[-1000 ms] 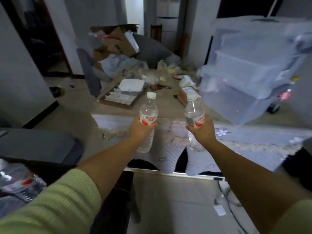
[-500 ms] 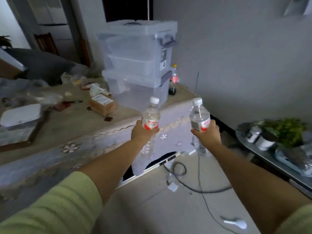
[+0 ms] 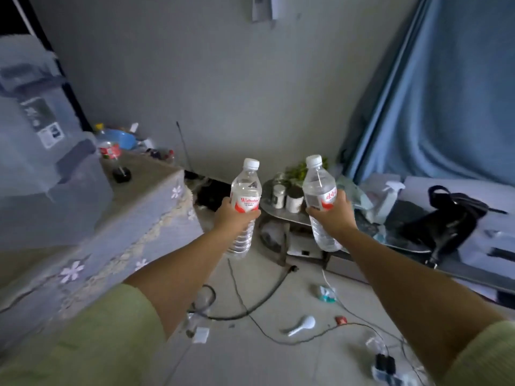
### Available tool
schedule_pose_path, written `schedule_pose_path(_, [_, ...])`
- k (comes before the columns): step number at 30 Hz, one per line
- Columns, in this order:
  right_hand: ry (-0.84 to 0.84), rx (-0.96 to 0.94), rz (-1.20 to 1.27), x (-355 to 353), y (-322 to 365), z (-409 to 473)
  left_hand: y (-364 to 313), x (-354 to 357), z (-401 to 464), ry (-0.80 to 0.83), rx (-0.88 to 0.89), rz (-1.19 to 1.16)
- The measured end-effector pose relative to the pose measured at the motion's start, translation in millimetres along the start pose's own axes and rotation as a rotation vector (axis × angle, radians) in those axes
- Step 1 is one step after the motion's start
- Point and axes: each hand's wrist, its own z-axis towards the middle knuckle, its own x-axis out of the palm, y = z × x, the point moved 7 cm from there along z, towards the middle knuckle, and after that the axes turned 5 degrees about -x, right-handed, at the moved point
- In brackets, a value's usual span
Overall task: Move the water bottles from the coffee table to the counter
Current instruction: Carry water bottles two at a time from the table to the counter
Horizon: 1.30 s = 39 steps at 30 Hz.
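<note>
Both arms are extended forward, each hand wrapped round an upright bottle.

The left hand [image 3: 232, 218] is seen from its back, with the fingers curled round the red-and-white label of a clear plastic water bottle with a white cap [image 3: 245, 201]. The right hand [image 3: 333, 215] is closed in the same way on a second clear, white-capped plastic water bottle [image 3: 319, 190], thumb laid over the label. Both forearms are bare, and pale green sleeves [image 3: 92, 338] are pushed up near the elbows. The hands are held apart at about the same height.
</note>
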Motion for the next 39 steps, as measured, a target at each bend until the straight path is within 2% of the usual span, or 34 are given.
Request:
schedule_pose_path(12, [-0.447, 0.368, -0.098, -199, -161, -43, -111, 267, -25, 0.515, 0.202, 0.121])
schedule_pose_path(20, [-0.738, 0.551, -0.124, -286, -208, -82, -178, 400, -64, 0.853, 0.431, 0.255])
schedule_pose_path(24, [-0.881, 0.583, -0.067, -316, -216, -107, -208, 438, -91, 0.940, 0.524, 0.243])
schedule_pose_path(32, [-1.040, 0.784, -0.181, -353, -240, -185, -212, 504, -176, 1.203, 0.582, 0.232])
schedule_pose_path(39, [-1.117, 0.806, -0.165, -401, -271, -203, -228, 567, -229, 1.251, 0.627, 0.309])
